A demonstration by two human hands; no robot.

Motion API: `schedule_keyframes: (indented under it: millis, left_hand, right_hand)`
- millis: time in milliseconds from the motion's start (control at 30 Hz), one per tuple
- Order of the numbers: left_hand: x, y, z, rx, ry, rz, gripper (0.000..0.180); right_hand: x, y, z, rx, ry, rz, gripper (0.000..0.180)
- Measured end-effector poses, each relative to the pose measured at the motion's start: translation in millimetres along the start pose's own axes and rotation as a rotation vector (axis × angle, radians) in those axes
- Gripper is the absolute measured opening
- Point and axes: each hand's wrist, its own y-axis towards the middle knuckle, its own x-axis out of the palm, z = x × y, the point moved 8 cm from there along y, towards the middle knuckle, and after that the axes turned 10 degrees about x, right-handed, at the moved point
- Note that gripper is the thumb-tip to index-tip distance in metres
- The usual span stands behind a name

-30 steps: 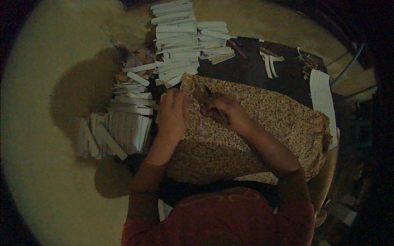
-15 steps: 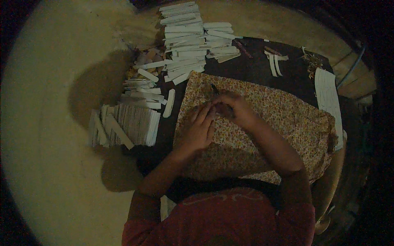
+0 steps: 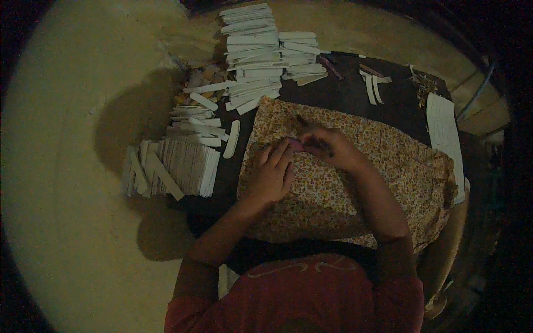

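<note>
Over the flowered cloth [image 3: 333,194], both my hands meet at a small purple piece [image 3: 296,145] whose kind I cannot make out. My left hand [image 3: 271,176] reaches up from the lower left, its fingertips on the left end of the piece and its thumb lower down. My right hand [image 3: 334,149] is curled at the other end, fingers pinched together. From its fingertips juts a slender dark tool [image 3: 301,120], mostly hidden by the hand; it is too dim to tell its kind.
Stacks of white strips [image 3: 252,58] stand at the back left, and a packed block of strips [image 3: 189,166] lies at the left. A white sheet [image 3: 444,139] hangs at the right edge. Pale strips [image 3: 373,89] and dry stalks [image 3: 423,83] lie on the dark tabletop [image 3: 333,91].
My right hand has shifted slightly right, away from the left, and the dark tool moved with it. More of the purple piece now shows between my hands.
</note>
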Motion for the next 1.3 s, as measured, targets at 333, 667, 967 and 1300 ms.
schedule_keyframes:
  millis: [333,667,967,1300]
  left_hand:
    - [3.3,-0.1,-2.8,0.009,-0.027,-0.021,0.048]
    - [-2.9,10.6,16.7,-0.097,0.224,-0.160,0.051]
    - [15.3,12.1,21.5,-0.513,-0.265,-0.152,0.073]
    - [17.9,8.9,29.4,-0.264,0.149,-0.064,0.042]
  right_hand:
    - [1.3,-0.2,4.6,0.035,-0.026,-0.017,0.025]
    - [-0.2,-0.2,24.4,0.251,0.133,0.042,0.023]
    - [-20.7,4.9,30.6,0.507,0.747,0.261,0.026]
    - [-10.7,26.3,3.8,0.414,0.162,0.066,0.018]
